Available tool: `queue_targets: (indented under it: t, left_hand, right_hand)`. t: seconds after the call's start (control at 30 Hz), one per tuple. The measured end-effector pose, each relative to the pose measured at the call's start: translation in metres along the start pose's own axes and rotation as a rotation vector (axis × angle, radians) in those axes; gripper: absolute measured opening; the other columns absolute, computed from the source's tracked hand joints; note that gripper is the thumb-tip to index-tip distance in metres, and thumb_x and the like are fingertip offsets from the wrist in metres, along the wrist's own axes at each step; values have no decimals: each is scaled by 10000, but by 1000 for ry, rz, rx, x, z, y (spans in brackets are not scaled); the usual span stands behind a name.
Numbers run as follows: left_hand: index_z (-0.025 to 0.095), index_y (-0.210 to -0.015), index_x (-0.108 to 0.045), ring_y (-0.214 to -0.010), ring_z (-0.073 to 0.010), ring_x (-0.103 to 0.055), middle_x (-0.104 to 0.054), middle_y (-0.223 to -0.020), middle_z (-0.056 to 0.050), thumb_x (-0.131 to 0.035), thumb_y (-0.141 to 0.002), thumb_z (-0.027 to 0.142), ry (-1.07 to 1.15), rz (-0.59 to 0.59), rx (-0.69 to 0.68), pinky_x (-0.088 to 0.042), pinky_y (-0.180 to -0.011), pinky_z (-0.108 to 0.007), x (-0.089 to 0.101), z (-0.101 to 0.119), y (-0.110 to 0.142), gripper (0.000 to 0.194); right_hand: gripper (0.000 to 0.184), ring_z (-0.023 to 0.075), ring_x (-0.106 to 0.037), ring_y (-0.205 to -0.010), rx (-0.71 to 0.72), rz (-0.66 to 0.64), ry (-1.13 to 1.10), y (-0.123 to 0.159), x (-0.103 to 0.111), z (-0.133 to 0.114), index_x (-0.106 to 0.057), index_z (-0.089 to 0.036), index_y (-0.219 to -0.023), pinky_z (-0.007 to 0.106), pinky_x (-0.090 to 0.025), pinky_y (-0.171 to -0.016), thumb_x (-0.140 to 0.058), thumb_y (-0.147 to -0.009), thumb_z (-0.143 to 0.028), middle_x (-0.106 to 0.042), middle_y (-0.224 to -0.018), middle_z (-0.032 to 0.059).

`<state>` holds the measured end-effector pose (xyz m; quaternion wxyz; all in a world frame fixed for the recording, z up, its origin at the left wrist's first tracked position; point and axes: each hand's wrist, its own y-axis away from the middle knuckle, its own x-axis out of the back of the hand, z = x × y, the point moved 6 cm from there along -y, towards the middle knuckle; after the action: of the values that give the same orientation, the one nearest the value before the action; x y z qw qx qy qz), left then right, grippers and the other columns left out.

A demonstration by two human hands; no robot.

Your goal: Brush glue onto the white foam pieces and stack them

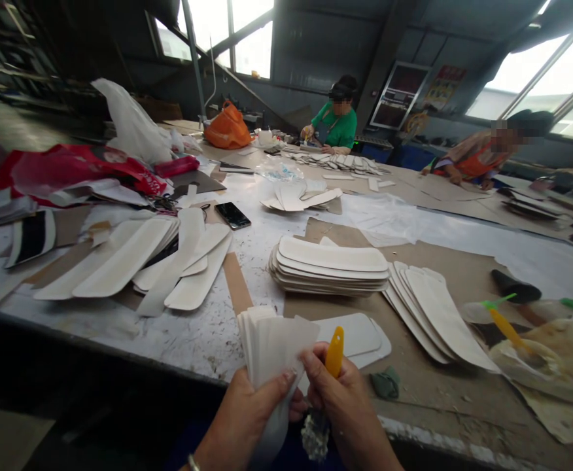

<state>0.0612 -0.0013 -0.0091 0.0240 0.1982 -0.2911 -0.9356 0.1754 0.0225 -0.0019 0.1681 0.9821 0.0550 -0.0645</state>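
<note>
bright windows (551,78) light dark walls (311,52) beyond a long worktable (193,333).

Phone (233,215) by orange bag (227,128) — two co-workers beyond

Bare cardboard (414,373) lies open ahead; a stack of white pieces (330,265) and a fanned row (434,311) block beyond.

Phone (233,215) behind stacked pieces (329,265)
</note>
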Motion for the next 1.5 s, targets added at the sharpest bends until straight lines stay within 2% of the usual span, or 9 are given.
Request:
queue_targets:
  t: [0.17, 0.4, 0.57, 0.63, 0.73, 0.87, 0.97, 1.1, 1.5]
  left_hand:
    - [81, -713, -659, -497, -149, -556, -638, -552, -49, -845, -389, 528, 92, 20, -71, -471, -518, -272, -12, -15, -6, 583]
    - [117, -817, -670, -637, -197, -602, -689, -706, -68, -815, -460, 537, 23, 1, -96, -491, -633, -298, -18, -26, -6, 570]
    - [140, -664, -668, -680, -214, -603, -653, -617, -51, -711, -605, 543, -101, -10, -91, -472, -678, -295, 0, -21, 1, 410]
    - [153, -481, -588, -568, -173, -548, -589, -505, -39, -665, -642, 532, -171, 98, -108, -441, -621, -278, 20, -12, 1, 419]
    - [150, -550, -593, -494, -132, -477, -535, -453, 1, -679, -614, 478, -164, 244, -147, -391, -549, -254, 48, 3, -6, 345]
    - [111, -760, -614, -426, -120, -449, -516, -433, 31, -708, -575, 439, -175, 148, -29, -355, -473, -247, 54, 9, -25, 388]
    - [129, -653, -582, -396, -116, -447, -513, -418, 23, -703, -557, 422, -197, 82, 49, -345, -446, -246, 49, 9, -35, 331]
    - [156, -454, -509, -377, -102, -436, -503, -379, 0, -668, -546, 363, -222, 66, 71, -339, -441, -242, 43, 12, -44, 277]
    - [147, -469, -526, -422, -120, -488, -555, -435, -23, -669, -579, 362, -201, 51, 192, -371, -493, -246, 47, 12, -48, 280]
  right_hand:
    - [427, 83, -418, -472, -7, 28, -107, 4, 9, 11, -471, -182, -724, 190, -400, -428, -644, -745, -572, -394, -564, -74]
    - [450, 88, -402, -425, 25, 199, -53, 2, 23, 16, -469, -186, -717, 185, -345, -362, -606, -755, -613, -422, -525, -65]
    - [395, 106, -461, -534, 142, 293, 18, 1, 51, -12, -476, -192, -721, 200, -404, -490, -607, -777, -560, -487, -596, -36]
    - [379, 98, -422, -485, 145, 190, 120, -1, 60, -31, -456, -200, -696, 195, -367, -452, -586, -798, -541, -450, -545, -51]
    - [341, 94, -380, -478, 144, -65, 489, -9, 60, -55, -493, -189, -662, 194, -336, -438, -561, -814, -486, -425, -546, -50]
    - [294, 103, -388, -509, 192, -361, 897, -31, 36, -62, -522, -181, -588, 200, -296, -462, -535, -809, -375, -475, -552, -37]
    - [251, 100, -403, -506, 134, -492, 1018, -52, 14, -50, -542, -181, -606, 199, -275, -471, -534, -825, -304, -511, -563, -42]
    - [168, 106, -454, -503, 159, -583, 1201, -74, -8, -37, -620, -179, -651, 202, -280, -480, -586, -814, -204, -574, -568, -30]
    - [119, 247, -668, -708, 191, -640, 1687, -88, -29, -29, -716, -188, -896, 242, -333, -512, -611, -847, -216, -720, -779, 91]
